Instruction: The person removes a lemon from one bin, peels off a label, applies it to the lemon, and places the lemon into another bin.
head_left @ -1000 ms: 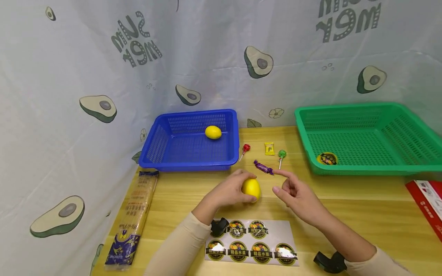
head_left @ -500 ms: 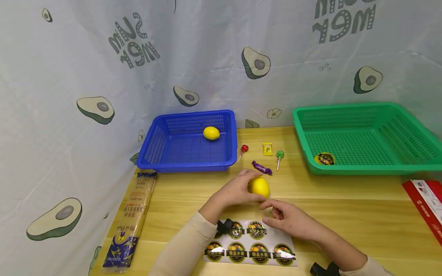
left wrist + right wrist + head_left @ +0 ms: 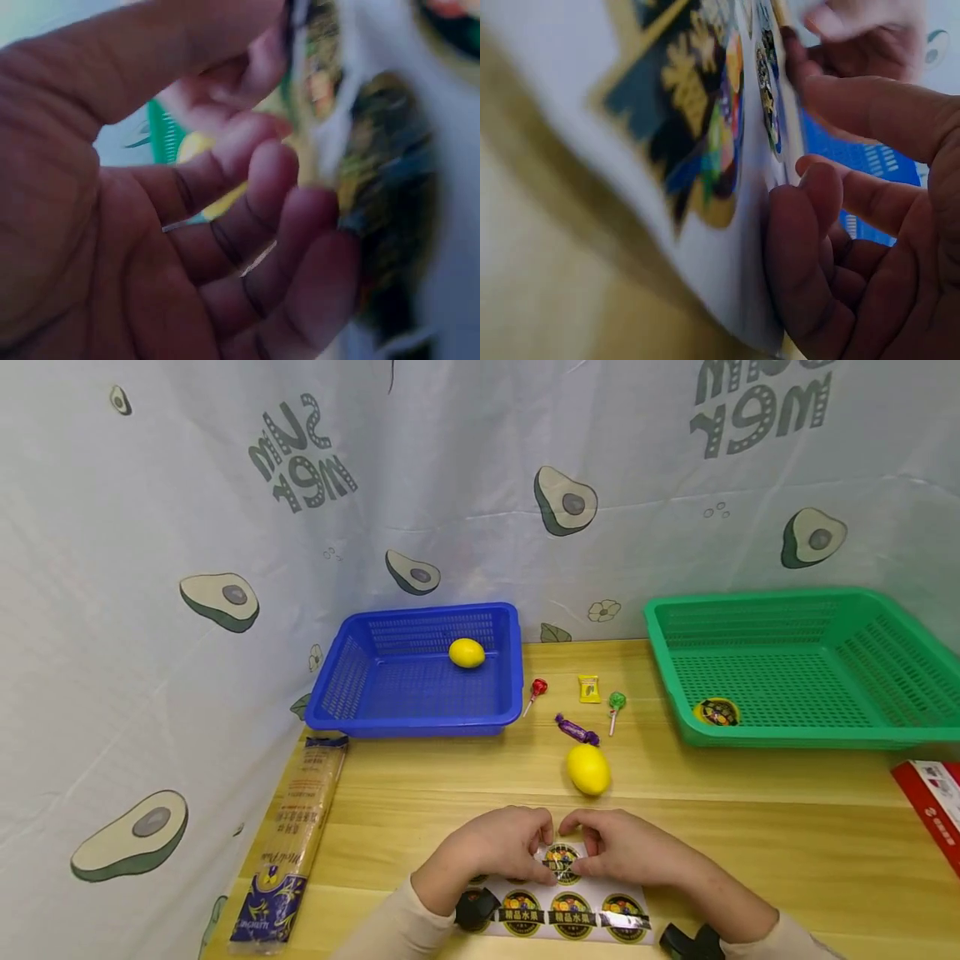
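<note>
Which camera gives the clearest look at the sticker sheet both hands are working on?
The head view: it shows the sticker sheet lying flat on the table, with the left hand and right hand pinching its far edge. Both wrist views show only blurred, close-up patches of it beside fingers.

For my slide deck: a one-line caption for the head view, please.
Both hands, left hand and right hand, pinch a sticker sheet; a lemon lies beyond.

The edge of a sticker sheet (image 3: 705, 150) is being gripped by the curled fingers (image 3: 810, 247) of the right hand (image 3: 870, 255). The left hand (image 3: 862, 37) is being held at its top, a blue basket (image 3: 870, 165) behind.
</note>
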The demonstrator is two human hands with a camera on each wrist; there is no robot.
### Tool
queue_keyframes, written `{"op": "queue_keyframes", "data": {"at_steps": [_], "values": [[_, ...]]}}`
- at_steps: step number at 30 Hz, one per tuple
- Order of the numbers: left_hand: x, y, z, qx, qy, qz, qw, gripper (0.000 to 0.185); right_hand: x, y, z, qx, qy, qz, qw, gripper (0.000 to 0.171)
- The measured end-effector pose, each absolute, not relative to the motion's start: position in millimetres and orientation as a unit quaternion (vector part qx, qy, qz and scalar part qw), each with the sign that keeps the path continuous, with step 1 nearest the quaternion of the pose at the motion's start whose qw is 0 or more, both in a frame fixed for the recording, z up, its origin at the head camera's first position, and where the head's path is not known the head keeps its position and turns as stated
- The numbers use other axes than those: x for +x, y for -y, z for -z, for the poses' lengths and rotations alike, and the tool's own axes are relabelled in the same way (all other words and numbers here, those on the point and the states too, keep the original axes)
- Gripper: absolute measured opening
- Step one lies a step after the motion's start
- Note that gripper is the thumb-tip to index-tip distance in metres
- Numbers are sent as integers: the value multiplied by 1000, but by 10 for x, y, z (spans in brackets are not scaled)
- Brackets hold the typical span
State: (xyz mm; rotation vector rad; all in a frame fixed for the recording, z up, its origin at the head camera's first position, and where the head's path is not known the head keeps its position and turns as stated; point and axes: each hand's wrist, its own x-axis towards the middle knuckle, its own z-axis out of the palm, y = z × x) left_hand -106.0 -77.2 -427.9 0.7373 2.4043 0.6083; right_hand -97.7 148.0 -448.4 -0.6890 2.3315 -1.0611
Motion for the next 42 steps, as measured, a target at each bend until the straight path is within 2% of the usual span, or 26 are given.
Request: {"op": "queue_keyframes", "data": {"at_steps": [4,8,15,30,38,42], "values": [[-1002,703,4338,260,-911,-186,261,56,-999,-1468,4495,-242,-862,377,237,40],[-994,684,4382,252,-919,-170,250,64,-1005,-1461,4521,-238,-867,368,236,37],[-1034,725,4393,256,-920,-179,237,59,-1021,-1442,4514,-246,-876,356,214,24],[-1054,744,4413,277,-917,-173,228,52,-986,-1341,4539,-223,-904,331,154,15],[-1053,733,4438,278,-917,-177,225,49,-1024,-1401,4482,-219,-865,396,215,12],[-1069,743,4436,283,-912,-184,235,48,-1025,-1423,4409,-220,-846,430,225,9]]}}
